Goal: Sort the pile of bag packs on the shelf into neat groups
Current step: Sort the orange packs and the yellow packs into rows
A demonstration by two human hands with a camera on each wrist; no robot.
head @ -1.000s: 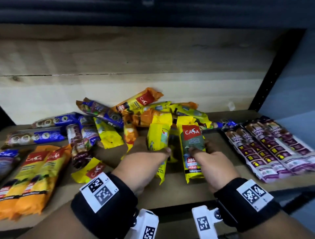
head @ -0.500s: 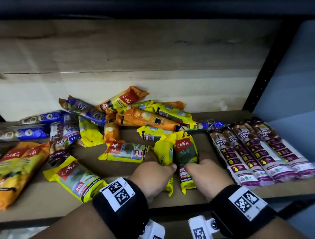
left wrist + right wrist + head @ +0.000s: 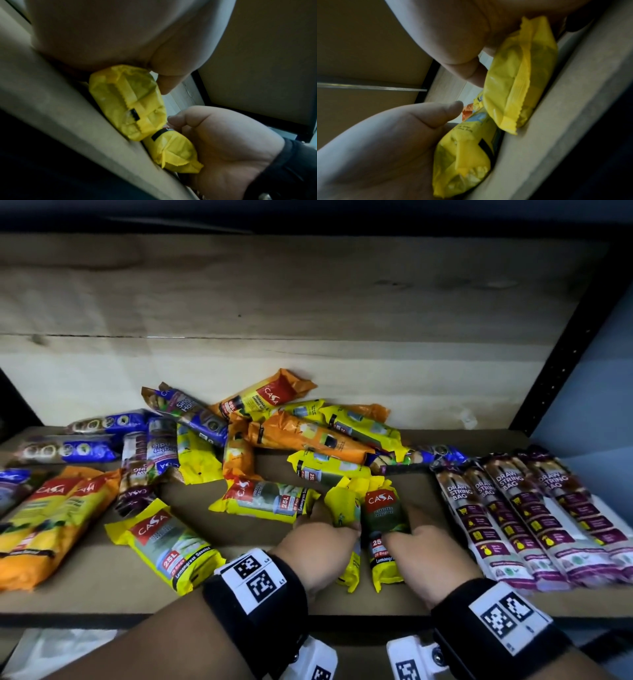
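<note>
Two yellow CASA bag packs lie side by side near the shelf's (image 3: pixel 113 590) front edge. My left hand (image 3: pixel 322 539) grips the left yellow pack (image 3: pixel 343 505) from its left side, with the thumb on top. My right hand (image 3: pixel 416 544) grips the right yellow pack (image 3: pixel 383 517), whose red label faces up. In the left wrist view my left hand (image 3: pixel 164 75) curls over its pack (image 3: pixel 126 102) on the board. In the right wrist view my right hand (image 3: pixel 462 65) holds its pack (image 3: pixel 518 75), beside the left hand's pack (image 3: pixel 465 155).
Purple draw-string packs (image 3: pixel 534 518) lie in a row at the right. Orange packs (image 3: pixel 51 522) sit front left, with blue packs (image 3: pixel 68 450) behind them. A mixed pile (image 3: pixel 291 433) fills the middle back. Two loose yellow packs (image 3: pixel 171 542) (image 3: pixel 267 499) lie left of my hands.
Both hands brought the two yellow packs down from the pile toward the shelf's front edge and closer together; they now lie on the board.
</note>
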